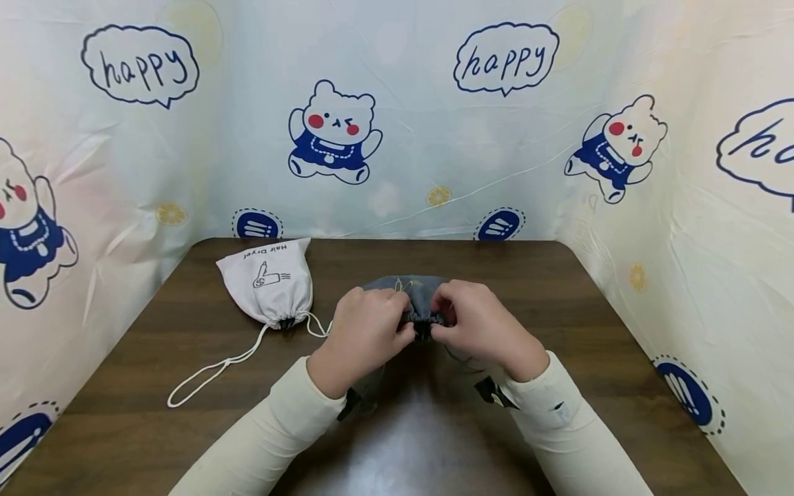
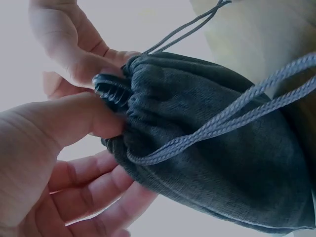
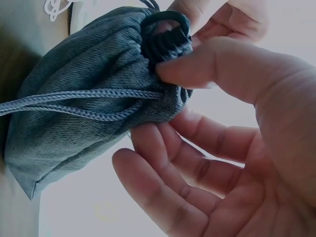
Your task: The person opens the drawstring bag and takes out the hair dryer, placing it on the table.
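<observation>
A dark grey drawstring pouch [image 1: 424, 288] with yellow line markings is between both hands. My left hand [image 1: 366, 331] pinches one side of its gathered mouth between thumb and fingers. Across from it, my right hand [image 1: 486, 324] pinches the other side. Out of the mouth pokes a black ribbed end [image 3: 172, 43] with a small loop; what it belongs to is hidden in the pouch. Doubled grey drawcords [image 2: 222, 118] hang from both sides of the mouth, seen in the wrist views.
A white drawstring bag [image 1: 282, 286] printed "Hair Dryer" lies on the left of the brown wooden table [image 1: 527, 275]. Its mouth is gathered, with something black showing, and its white cord [image 1: 214, 372] trails toward the front left. Printed fabric walls [image 1: 409, 103] enclose the table's back and sides.
</observation>
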The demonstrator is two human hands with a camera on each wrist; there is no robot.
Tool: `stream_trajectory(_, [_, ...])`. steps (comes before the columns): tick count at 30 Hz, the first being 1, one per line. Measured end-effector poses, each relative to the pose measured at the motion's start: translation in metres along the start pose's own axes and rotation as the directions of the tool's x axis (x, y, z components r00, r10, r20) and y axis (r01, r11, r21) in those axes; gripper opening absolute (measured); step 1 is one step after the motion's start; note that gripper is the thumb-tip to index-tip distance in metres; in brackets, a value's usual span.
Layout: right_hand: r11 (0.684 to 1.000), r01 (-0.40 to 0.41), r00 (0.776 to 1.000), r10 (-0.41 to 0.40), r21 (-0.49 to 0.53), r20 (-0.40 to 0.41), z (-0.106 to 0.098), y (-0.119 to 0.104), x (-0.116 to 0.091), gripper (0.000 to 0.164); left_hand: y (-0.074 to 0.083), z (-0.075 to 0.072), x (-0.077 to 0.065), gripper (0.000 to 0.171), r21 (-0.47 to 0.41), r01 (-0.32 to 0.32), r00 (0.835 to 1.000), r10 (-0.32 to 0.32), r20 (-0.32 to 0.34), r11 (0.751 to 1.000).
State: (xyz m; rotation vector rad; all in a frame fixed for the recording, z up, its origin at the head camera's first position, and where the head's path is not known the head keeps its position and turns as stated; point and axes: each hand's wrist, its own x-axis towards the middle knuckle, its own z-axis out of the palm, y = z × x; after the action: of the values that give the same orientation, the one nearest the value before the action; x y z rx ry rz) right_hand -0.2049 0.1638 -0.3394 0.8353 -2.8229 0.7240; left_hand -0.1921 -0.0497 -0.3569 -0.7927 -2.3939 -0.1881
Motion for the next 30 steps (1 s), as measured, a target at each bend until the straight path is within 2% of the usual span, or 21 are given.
stream_trajectory(4, [1.0, -0.014, 0.999, 0.013, -0.018, -0.04, -0.0008, -0.001, 0.0002, 0.015, -0.0006, 0.0006, 0.0009, 0.022, 0.002, 0.003, 0.999, -0.003, -0.043, 1.0])
stream_trajectory(8, [0.999, -0.018, 0.998, 0.016, -0.028, -0.06, -0.0004, -0.0009, -0.0006, 0.013, -0.0013, 0.0004, 0.0011, 0.021, 0.003, 0.009, 0.998, -0.009, -0.055, 1.0])
stream_trajectory(18, [0.998, -0.018, 0.996, 0.013, -0.063, -0.084, -0.0008, -0.0023, -0.0019, 0.013, -0.0035, -0.0041, 0.0009, 0.02, -0.02, 0.033, 0.999, -0.033, -0.007, 0.999])
stream_trajectory(30, [0.999, -0.016, 0.997, 0.013, -0.041, -0.082, -0.0053, -0.0019, -0.0024, 0.014, -0.0066, -0.0062, 0.001, 0.016, -0.033, 0.06, 0.998, -0.06, 0.018, 0.998])
